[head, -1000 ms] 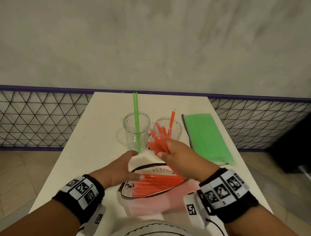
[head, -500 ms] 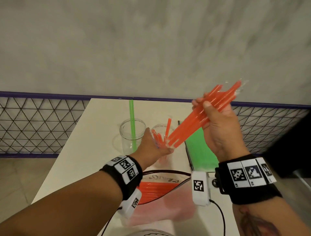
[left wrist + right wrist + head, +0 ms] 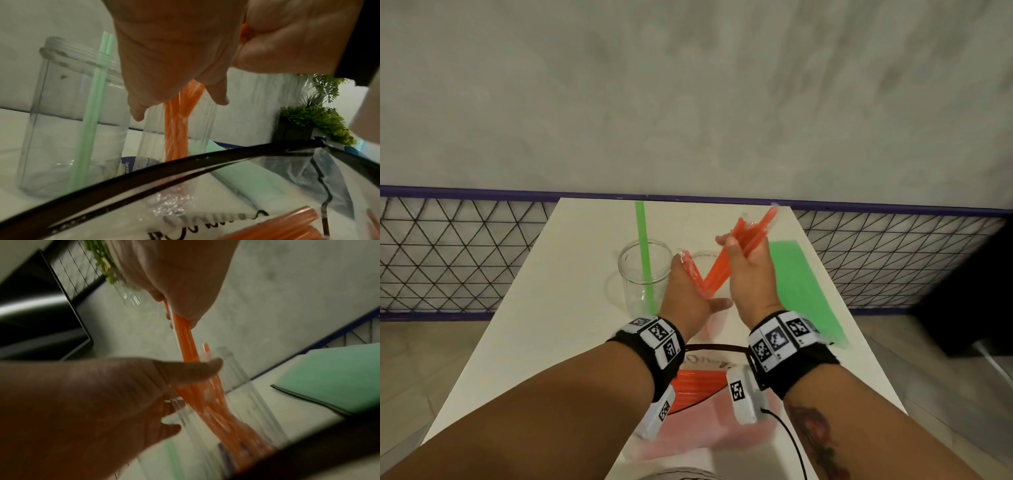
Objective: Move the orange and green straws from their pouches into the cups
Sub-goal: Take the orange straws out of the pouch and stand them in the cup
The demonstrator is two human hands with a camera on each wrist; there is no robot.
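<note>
My right hand (image 3: 748,274) grips a bundle of orange straws (image 3: 751,233), tilted, with their lower ends down inside the right clear cup (image 3: 705,254). In the right wrist view the orange straws (image 3: 187,345) run from my fist into the cup (image 3: 236,378). My left hand (image 3: 688,294) holds that cup at its rim, the thumb (image 3: 195,369) on one side and fingers on the other. A few shorter orange straws lean in it. The left cup (image 3: 633,274) holds a tall green straw (image 3: 642,233). The orange pouch (image 3: 709,431) lies near me with more orange straws (image 3: 695,387) in it.
The green pouch (image 3: 801,284) lies flat on the white table (image 3: 571,308), right of the cups. A mesh railing (image 3: 448,257) and a grey wall stand behind the table. A potted plant (image 3: 316,118) shows off to one side.
My right hand has come down from its raised position and lowered the orange bundle's ends into the right cup. My left hand has stayed at that cup.
</note>
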